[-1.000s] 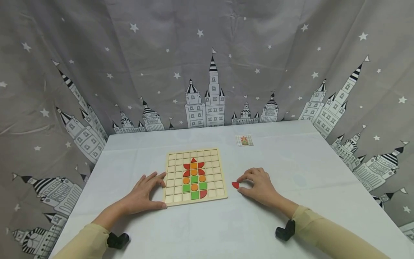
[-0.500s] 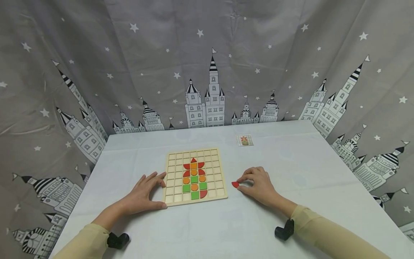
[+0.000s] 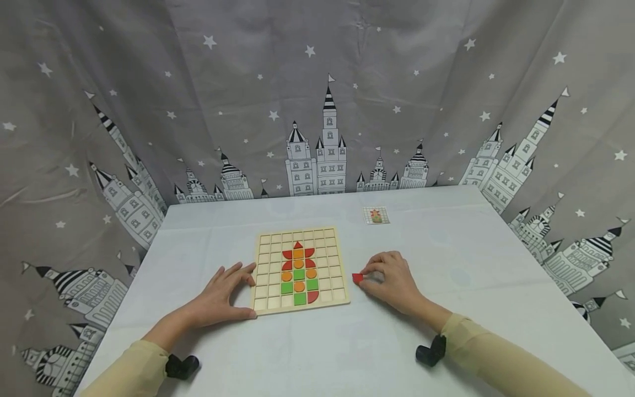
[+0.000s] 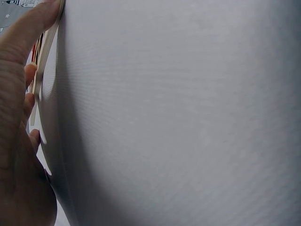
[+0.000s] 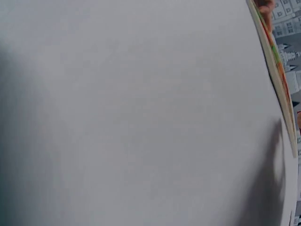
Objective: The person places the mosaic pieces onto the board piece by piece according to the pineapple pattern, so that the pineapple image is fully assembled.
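Observation:
A square wooden grid board point(image 3: 329, 275) lies on the table in the head view. Set in it are a red triangle point(image 3: 297, 245), an orange square point(image 3: 298, 253), several orange discs point(image 3: 299, 286), green squares point(image 3: 300, 299) and red quarter-circle pieces point(image 3: 313, 297). At the board's left edge, my left hand point(image 3: 223, 295) rests with thumb and fingers spread, touching the edge; the left wrist view shows its thumb point(image 4: 28, 28) against the rim. To the right of the board, my right hand point(image 3: 394, 281) pinches a red quarter-circle piece point(image 3: 357, 278) between thumb and index finger, partly covered by the fingertips.
A small pattern card point(image 3: 376, 215) with a printed grid picture lies behind and right of the board. The white-covered table point(image 3: 307, 353) reaches back to a grey curtain point(image 3: 238, 71) printed with castles and stars.
My right hand has moved slightly left and away from me, bringing the red quarter-circle piece nearer the board and turning it. The left hand stays at the board's edge.

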Motion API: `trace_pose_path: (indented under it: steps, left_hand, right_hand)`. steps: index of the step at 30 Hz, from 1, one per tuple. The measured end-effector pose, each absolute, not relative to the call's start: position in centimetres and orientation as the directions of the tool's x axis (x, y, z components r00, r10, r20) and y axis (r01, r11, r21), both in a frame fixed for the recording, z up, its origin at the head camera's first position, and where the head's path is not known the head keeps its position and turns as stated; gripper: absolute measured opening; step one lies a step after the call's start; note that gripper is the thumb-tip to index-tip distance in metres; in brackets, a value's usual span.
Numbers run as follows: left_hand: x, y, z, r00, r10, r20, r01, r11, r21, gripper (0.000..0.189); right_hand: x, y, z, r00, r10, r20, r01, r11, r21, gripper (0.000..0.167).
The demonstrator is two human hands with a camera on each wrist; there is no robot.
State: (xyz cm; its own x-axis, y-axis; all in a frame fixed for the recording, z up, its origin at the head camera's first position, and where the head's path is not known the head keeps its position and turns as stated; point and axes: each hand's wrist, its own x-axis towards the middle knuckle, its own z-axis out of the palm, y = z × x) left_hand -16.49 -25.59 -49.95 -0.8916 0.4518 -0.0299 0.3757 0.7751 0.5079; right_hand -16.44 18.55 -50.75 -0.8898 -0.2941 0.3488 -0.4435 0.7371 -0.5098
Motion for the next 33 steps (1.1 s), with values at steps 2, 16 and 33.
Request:
trace_pose_path:
  steps: [2, 16, 33]
  left_hand:
    - [-16.5, -25.6, -50.0, -0.891, 0.453, -0.029, 0.378, 0.774, 0.508, 0.065]
    - [-16.6, -25.7, -50.0, -0.886, 0.463, -0.028, 0.385, 0.768, 0.512, 0.064]
    - [-16.6, -25.7, -50.0, -0.886, 0.463, -0.034, 0.381, 0.766, 0.517, 0.064]
  right_hand:
    - [-16.6, 17.9, -50.4, -0.884, -0.298, 0.360, -0.455, 0.726, -0.516, 0.016]
    - [-15.9, 8.7, -48.9, -0.820, -0.444, 0.361, -0.572, 0.614, -0.545, 0.017]
    - [-15.0, 4.0, -50.5, -0.792, -0.498, 0.354, -0.610, 0.684, -0.400, 0.017]
